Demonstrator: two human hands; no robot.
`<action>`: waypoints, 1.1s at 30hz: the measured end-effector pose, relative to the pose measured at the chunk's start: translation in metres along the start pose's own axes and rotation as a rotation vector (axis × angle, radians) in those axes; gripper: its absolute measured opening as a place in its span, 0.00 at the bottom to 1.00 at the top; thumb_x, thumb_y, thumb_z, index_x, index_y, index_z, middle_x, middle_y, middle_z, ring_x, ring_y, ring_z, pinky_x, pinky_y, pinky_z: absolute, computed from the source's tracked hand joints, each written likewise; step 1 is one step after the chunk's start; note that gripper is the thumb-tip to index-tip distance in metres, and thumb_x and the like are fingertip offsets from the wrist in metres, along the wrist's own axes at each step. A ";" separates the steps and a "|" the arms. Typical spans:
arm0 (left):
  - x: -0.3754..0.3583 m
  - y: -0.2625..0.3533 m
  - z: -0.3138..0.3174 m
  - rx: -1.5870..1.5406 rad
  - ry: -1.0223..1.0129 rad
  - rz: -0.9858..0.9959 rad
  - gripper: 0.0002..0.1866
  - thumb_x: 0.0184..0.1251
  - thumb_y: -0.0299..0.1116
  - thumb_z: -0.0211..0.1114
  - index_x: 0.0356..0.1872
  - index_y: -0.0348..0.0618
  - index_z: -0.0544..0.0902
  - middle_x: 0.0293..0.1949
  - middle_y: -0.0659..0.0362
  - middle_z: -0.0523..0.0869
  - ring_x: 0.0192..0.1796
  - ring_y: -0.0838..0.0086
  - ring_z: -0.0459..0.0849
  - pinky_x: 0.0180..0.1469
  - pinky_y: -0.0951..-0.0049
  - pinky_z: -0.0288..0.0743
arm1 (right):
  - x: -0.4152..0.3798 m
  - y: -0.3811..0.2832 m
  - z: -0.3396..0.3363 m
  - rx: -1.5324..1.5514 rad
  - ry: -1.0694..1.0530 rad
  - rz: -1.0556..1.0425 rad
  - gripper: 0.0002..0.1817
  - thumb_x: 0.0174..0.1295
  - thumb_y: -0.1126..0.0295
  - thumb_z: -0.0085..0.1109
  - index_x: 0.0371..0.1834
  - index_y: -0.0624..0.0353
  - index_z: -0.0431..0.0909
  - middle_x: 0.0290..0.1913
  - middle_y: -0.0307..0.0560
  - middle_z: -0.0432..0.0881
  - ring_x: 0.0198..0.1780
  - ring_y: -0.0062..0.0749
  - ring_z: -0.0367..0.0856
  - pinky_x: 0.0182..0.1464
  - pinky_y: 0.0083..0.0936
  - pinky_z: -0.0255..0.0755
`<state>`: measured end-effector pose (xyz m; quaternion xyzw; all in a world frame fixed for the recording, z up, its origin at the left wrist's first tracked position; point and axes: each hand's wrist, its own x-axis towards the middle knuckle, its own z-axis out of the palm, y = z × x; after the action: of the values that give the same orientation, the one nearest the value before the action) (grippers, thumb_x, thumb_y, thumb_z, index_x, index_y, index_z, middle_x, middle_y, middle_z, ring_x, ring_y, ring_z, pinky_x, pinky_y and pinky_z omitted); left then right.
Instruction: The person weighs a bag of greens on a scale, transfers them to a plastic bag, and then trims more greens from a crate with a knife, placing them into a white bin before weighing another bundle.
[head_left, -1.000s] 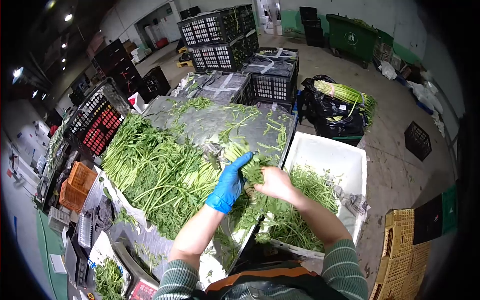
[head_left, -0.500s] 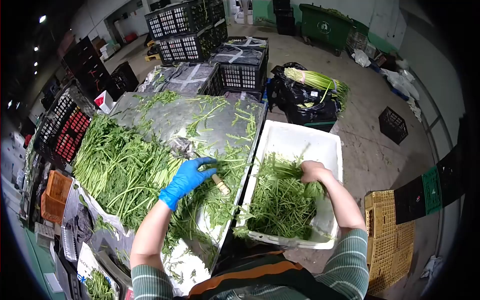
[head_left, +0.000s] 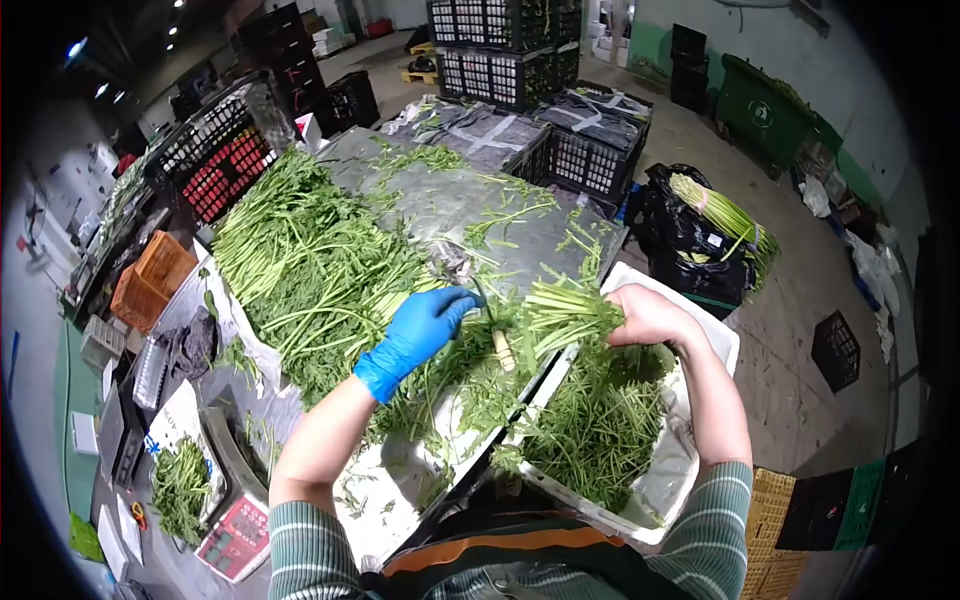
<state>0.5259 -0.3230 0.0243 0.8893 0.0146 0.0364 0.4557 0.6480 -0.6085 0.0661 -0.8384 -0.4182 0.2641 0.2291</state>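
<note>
My right hand (head_left: 650, 315) is wrapped round a bunch of leafy greens (head_left: 570, 312), cut stem ends facing left, above the tub's left rim. Beneath it, loose greens (head_left: 600, 425) fill much of the white tub (head_left: 715, 345). My left hand (head_left: 430, 325), in a blue glove, has its fingers closed at the dark curved blade of a small sickle. The wooden sickle handle (head_left: 503, 350) points toward me over scattered leaves. Left of that hand, a large heap of long-stemmed greens (head_left: 310, 260) covers the metal table (head_left: 520, 255).
Black crates (head_left: 590, 165) with taped covers stand behind the table. A banded bundle of green stalks (head_left: 720, 210) lies on black bags at the right. A red-and-white scale (head_left: 235, 540) and an orange basket (head_left: 155, 280) sit at the left. Yellow crates (head_left: 775, 510) stand at the lower right.
My right hand has lifted a bunch of greens out of the tub and brought it left over the rim. The left fingers have drawn together by the sickle. The view has turned left.
</note>
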 end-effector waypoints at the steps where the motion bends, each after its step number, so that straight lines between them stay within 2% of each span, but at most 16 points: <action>1: -0.009 -0.010 -0.006 -0.178 0.087 -0.082 0.16 0.64 0.43 0.54 0.40 0.45 0.82 0.20 0.61 0.81 0.23 0.79 0.79 0.28 0.76 0.71 | 0.009 0.002 0.000 0.073 0.033 -0.091 0.14 0.37 0.68 0.61 0.27 0.63 0.74 0.23 0.51 0.78 0.26 0.38 0.76 0.33 0.29 0.69; 4: -0.035 0.009 -0.023 -0.637 -0.002 -0.170 0.31 0.60 0.43 0.59 0.62 0.41 0.62 0.55 0.55 0.73 0.42 0.74 0.78 0.40 0.77 0.72 | 0.031 -0.026 -0.007 -0.105 0.005 -0.095 0.13 0.37 0.68 0.60 0.27 0.63 0.73 0.22 0.52 0.77 0.25 0.39 0.75 0.32 0.30 0.68; 6: -0.042 -0.002 -0.012 -0.809 -0.128 -0.106 0.44 0.58 0.40 0.63 0.68 0.45 0.43 0.69 0.54 0.47 0.54 0.68 0.72 0.50 0.70 0.72 | 0.045 -0.055 -0.003 -0.136 -0.052 -0.084 0.14 0.37 0.68 0.61 0.28 0.62 0.73 0.23 0.54 0.76 0.27 0.43 0.76 0.33 0.33 0.69; 7: -0.049 0.002 -0.004 -0.925 -0.173 -0.176 0.45 0.57 0.39 0.63 0.68 0.45 0.42 0.66 0.50 0.54 0.54 0.69 0.72 0.49 0.73 0.72 | 0.052 -0.065 0.002 -0.215 -0.024 -0.154 0.14 0.37 0.68 0.61 0.28 0.62 0.73 0.24 0.54 0.76 0.29 0.46 0.76 0.33 0.35 0.69; 9: -0.057 0.014 0.016 -0.802 -0.130 -0.205 0.26 0.58 0.41 0.63 0.56 0.43 0.69 0.40 0.59 0.80 0.37 0.81 0.78 0.32 0.84 0.71 | 0.062 -0.083 0.007 -0.324 -0.003 -0.252 0.15 0.36 0.68 0.61 0.29 0.60 0.72 0.25 0.55 0.76 0.32 0.51 0.76 0.35 0.39 0.69; 12: -0.088 0.008 0.019 -0.859 0.025 -0.257 0.17 0.60 0.45 0.60 0.41 0.42 0.78 0.22 0.65 0.76 0.22 0.84 0.71 0.27 0.84 0.67 | 0.062 -0.106 0.008 -0.336 -0.080 -0.233 0.13 0.36 0.69 0.61 0.28 0.60 0.74 0.25 0.54 0.77 0.31 0.49 0.76 0.35 0.37 0.68; 14: -0.118 -0.013 -0.004 -0.464 -0.196 -0.349 0.17 0.62 0.45 0.58 0.39 0.40 0.79 0.25 0.61 0.80 0.27 0.82 0.75 0.31 0.81 0.70 | 0.062 -0.112 0.010 -0.288 -0.124 -0.266 0.13 0.36 0.71 0.61 0.26 0.62 0.73 0.23 0.53 0.76 0.27 0.41 0.74 0.32 0.33 0.67; 17: -0.170 -0.084 -0.014 0.055 -0.051 -0.399 0.18 0.63 0.44 0.56 0.43 0.39 0.79 0.35 0.54 0.84 0.39 0.69 0.81 0.42 0.67 0.73 | 0.059 -0.130 0.014 -0.106 -0.186 -0.268 0.11 0.35 0.75 0.60 0.23 0.65 0.71 0.17 0.46 0.73 0.21 0.22 0.68 0.29 0.25 0.66; 18: -0.181 -0.101 -0.031 -0.070 -0.194 -0.425 0.24 0.58 0.46 0.60 0.52 0.43 0.74 0.47 0.50 0.80 0.52 0.64 0.77 0.54 0.66 0.68 | 0.058 -0.144 0.017 -0.082 -0.199 -0.272 0.10 0.35 0.75 0.59 0.22 0.65 0.71 0.16 0.46 0.72 0.21 0.20 0.67 0.28 0.24 0.65; 21: -0.217 -0.064 -0.076 -0.272 0.134 0.059 0.48 0.47 0.39 0.69 0.68 0.48 0.49 0.69 0.52 0.46 0.70 0.67 0.48 0.68 0.65 0.45 | 0.061 -0.204 0.054 -0.160 -0.263 -0.233 0.20 0.33 0.69 0.67 0.30 0.68 0.74 0.24 0.50 0.76 0.29 0.25 0.73 0.36 0.24 0.68; 24: -0.252 -0.053 -0.083 -0.951 0.196 -0.020 0.33 0.53 0.29 0.65 0.62 0.40 0.63 0.49 0.56 0.76 0.45 0.77 0.76 0.42 0.79 0.71 | 0.086 -0.239 0.111 -0.135 -0.330 -0.481 0.14 0.35 0.74 0.64 0.29 0.67 0.76 0.27 0.49 0.80 0.32 0.24 0.76 0.37 0.24 0.70; 25: -0.281 -0.041 -0.086 -1.010 0.263 -0.186 0.20 0.56 0.33 0.63 0.50 0.38 0.75 0.31 0.61 0.80 0.26 0.85 0.73 0.25 0.86 0.67 | 0.087 -0.259 0.125 -0.062 -0.329 -0.510 0.15 0.34 0.75 0.65 0.29 0.67 0.76 0.27 0.47 0.80 0.32 0.24 0.76 0.38 0.23 0.70; 27: -0.327 -0.094 -0.085 -1.029 0.193 -0.282 0.15 0.58 0.36 0.62 0.44 0.40 0.78 0.27 0.61 0.80 0.22 0.86 0.71 0.19 0.88 0.61 | 0.073 -0.319 0.147 0.078 -0.364 -0.589 0.15 0.33 0.77 0.65 0.29 0.68 0.76 0.27 0.43 0.80 0.33 0.24 0.76 0.39 0.22 0.70; 30: -0.419 -0.132 -0.066 -0.155 0.097 -0.288 0.31 0.53 0.51 0.62 0.52 0.37 0.74 0.38 0.45 0.82 0.42 0.63 0.81 0.45 0.69 0.74 | 0.087 -0.348 0.173 -0.142 -0.361 -0.360 0.11 0.34 0.78 0.63 0.24 0.67 0.75 0.25 0.42 0.80 0.29 0.20 0.74 0.36 0.21 0.69; 31: -0.429 -0.113 -0.075 0.182 -0.210 -0.276 0.40 0.51 0.52 0.64 0.59 0.34 0.64 0.52 0.38 0.73 0.56 0.58 0.73 0.60 0.67 0.63 | 0.090 -0.363 0.191 -0.200 -0.299 -0.396 0.11 0.35 0.78 0.62 0.26 0.65 0.76 0.22 0.42 0.79 0.26 0.22 0.74 0.33 0.22 0.69; 33: -0.445 -0.102 -0.068 0.193 0.419 -0.061 0.44 0.49 0.57 0.63 0.61 0.36 0.62 0.57 0.38 0.68 0.57 0.56 0.72 0.60 0.64 0.63 | 0.087 -0.403 0.240 -0.088 -0.260 -0.556 0.12 0.36 0.76 0.61 0.28 0.62 0.76 0.23 0.44 0.78 0.25 0.26 0.74 0.32 0.24 0.70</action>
<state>0.0779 -0.2351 -0.0420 0.9010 0.1392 0.2047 0.3563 0.3060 -0.2777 0.1068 -0.6600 -0.6685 0.2780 0.2006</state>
